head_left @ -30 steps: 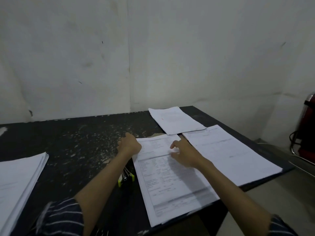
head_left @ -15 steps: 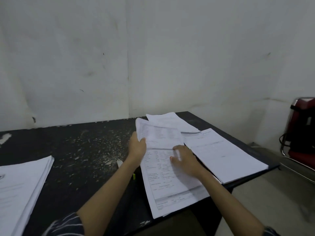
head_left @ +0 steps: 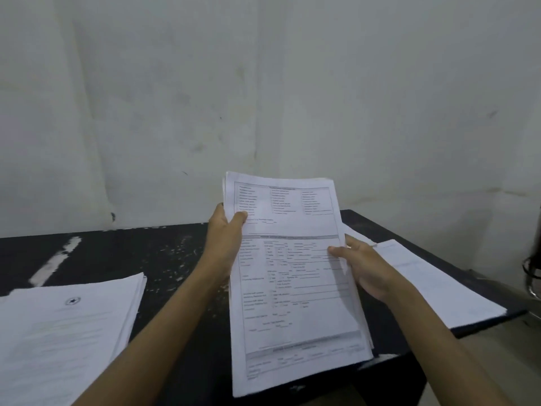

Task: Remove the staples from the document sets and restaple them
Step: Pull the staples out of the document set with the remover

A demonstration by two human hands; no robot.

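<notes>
A printed document set of several pages is raised off the black table and tilted up toward me. My left hand grips its upper left edge, thumb on the front page. My right hand holds its right edge, thumb on the front and fingers behind. No stapler or staple remover shows; the papers and my arms cover the spot below them.
A thick stack of papers lies at the table's near left. Another white document lies flat at the right, by the table's right edge. A pale wall stands close behind. A dark chair frame shows at the far right.
The document set was lying flat on the table with both hands on it. Both hands have taken its edges and lifted it up off the table toward me.
</notes>
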